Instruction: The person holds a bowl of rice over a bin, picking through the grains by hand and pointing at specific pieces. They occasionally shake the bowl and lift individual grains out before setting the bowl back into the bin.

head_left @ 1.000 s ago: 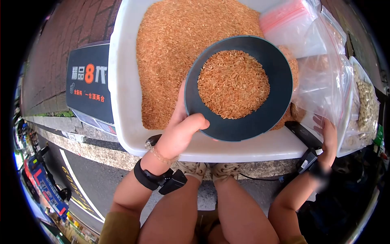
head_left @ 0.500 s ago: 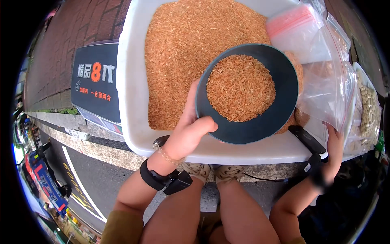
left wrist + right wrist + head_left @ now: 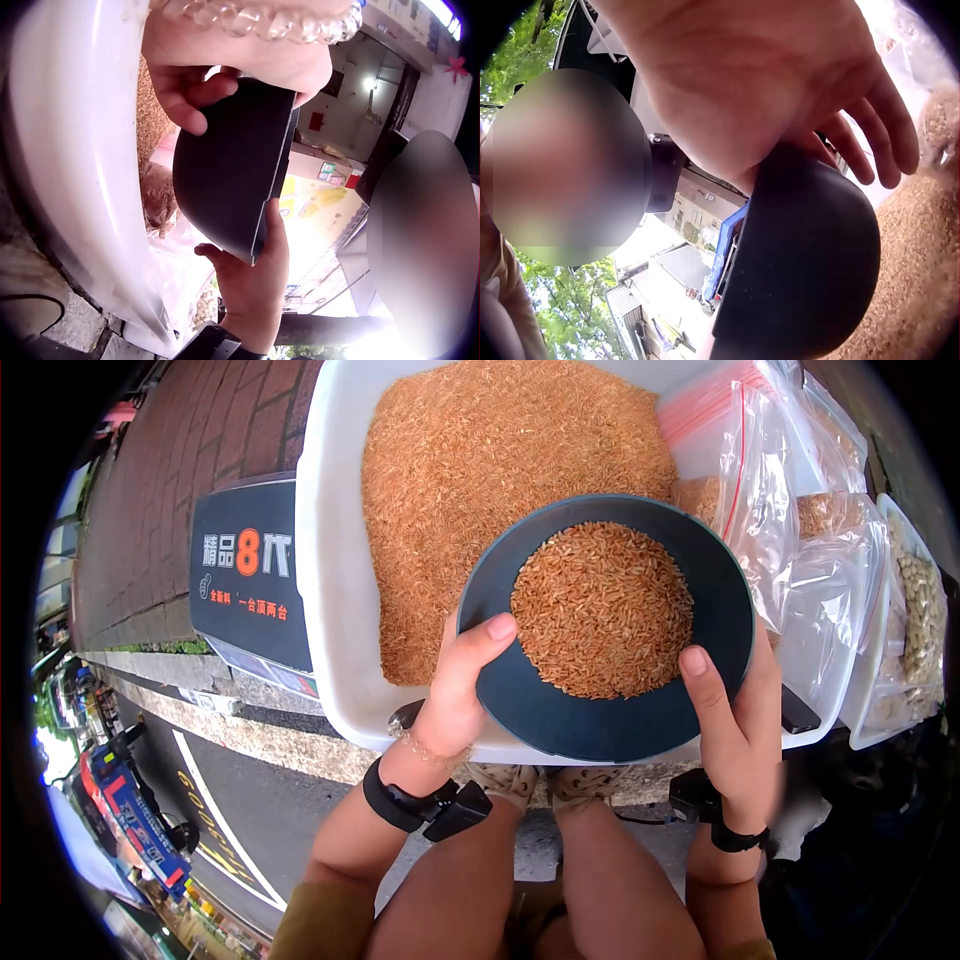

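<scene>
A dark blue-grey bowl (image 3: 590,732) is held between both hands above the front of a white tub (image 3: 345,680). In it lies a round layer of reddish-brown, rice-like grain (image 3: 605,610). My left hand (image 3: 455,685) grips the left side, thumb over the rim; the left wrist view shows its fingers under the bowl (image 3: 229,169). At the right side my right hand (image 3: 742,745) holds the rim with its thumb inside. Its other fingers (image 3: 855,142) spread along the outside in the right wrist view. More grain (image 3: 500,450) heaps in the tub behind.
Clear zip bags (image 3: 765,510) lie over the tub's right side, some with grain inside. A black object (image 3: 800,712) sits at the front right corner. Left of the tub stands a dark printed box (image 3: 245,575). Far right, a white tray holds bagged pale pieces (image 3: 920,620).
My right hand has left the plastic bags and come left to the bowl's right rim. The bowl sits lower in view. The front bag has folded back from where it spread.
</scene>
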A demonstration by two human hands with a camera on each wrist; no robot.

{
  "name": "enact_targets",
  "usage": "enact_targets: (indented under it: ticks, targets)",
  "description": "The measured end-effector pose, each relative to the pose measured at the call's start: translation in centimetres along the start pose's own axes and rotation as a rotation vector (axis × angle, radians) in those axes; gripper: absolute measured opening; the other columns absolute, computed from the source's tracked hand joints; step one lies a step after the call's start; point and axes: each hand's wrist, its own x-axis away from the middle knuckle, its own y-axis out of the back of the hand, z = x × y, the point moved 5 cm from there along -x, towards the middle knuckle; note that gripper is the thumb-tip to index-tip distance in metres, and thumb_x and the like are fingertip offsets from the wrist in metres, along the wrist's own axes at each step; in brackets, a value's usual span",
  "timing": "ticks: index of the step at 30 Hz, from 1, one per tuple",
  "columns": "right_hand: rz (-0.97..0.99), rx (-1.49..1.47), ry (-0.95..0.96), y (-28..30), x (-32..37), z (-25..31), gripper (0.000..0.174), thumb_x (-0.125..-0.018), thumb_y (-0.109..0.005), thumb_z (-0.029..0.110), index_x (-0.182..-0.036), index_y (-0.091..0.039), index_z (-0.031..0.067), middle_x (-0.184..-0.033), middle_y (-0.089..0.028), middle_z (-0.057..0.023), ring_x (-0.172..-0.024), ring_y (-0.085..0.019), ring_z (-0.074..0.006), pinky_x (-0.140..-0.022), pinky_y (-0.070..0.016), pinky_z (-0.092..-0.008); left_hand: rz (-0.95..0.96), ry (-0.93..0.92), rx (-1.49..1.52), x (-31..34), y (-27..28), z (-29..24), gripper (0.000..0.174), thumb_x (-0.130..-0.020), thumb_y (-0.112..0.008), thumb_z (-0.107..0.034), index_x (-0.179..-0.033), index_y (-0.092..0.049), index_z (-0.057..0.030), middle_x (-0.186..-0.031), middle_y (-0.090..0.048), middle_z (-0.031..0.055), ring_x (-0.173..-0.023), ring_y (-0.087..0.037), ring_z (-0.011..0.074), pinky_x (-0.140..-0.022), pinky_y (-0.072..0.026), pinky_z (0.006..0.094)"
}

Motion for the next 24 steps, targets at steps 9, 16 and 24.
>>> enact_targets:
  ticks: [9, 16, 24]
  targets:
    - [-0.050, -0.828, -0.573, -3.3, 1.3, -4.8, 0.033, -0.081, -0.045, 0.002, -0.114, -0.043, 0.0019, -0.106, -0.053, -0.0091, -0.095, -0.055, -0.0196, -0.073, -0.0471, -0.0270, 0.133, -0.145, -0.262, 0.2, -1.3, -0.6, 0.069, -0.082, -0.050, -0.005, -0.135, -0.005, -0.0067, -0.131, -0.028, 0.0104, -0.120, -0.032, 0.0185, -0.096, -0.0320, 0.0326]
    - [0.112, -1.123, -0.583, -7.6, 1.4, -4.9, 0.039, -0.080, -0.043, -0.002, -0.118, -0.034, 0.0017, -0.106, -0.052, -0.0154, -0.089, -0.058, -0.0286, -0.067, -0.0553, -0.0386, 0.066, 0.087, -0.219, 0.0, -0.2, 1.2, 0.085, -0.072, -0.040, 0.009, -0.136, 0.008, -0.0176, -0.127, -0.031, 0.0119, -0.103, -0.045, 0.0163, -0.070, -0.0482, 0.0273]
    - [0.162, -1.029, -0.529, -8.2, 0.5, -5.3, 0.034, -0.079, -0.039, -0.002, -0.113, -0.033, -0.0012, -0.097, -0.055, -0.0180, -0.069, -0.061, -0.0255, -0.050, -0.0510, -0.0310, -0.040, 0.140, -0.118, -0.4, 0.8, 1.7, 0.036, -0.075, -0.038, 0.004, -0.111, -0.038, -0.0013, -0.093, -0.051, 0.0101, -0.079, -0.052, 0.0188, -0.068, -0.0461, 0.0301]
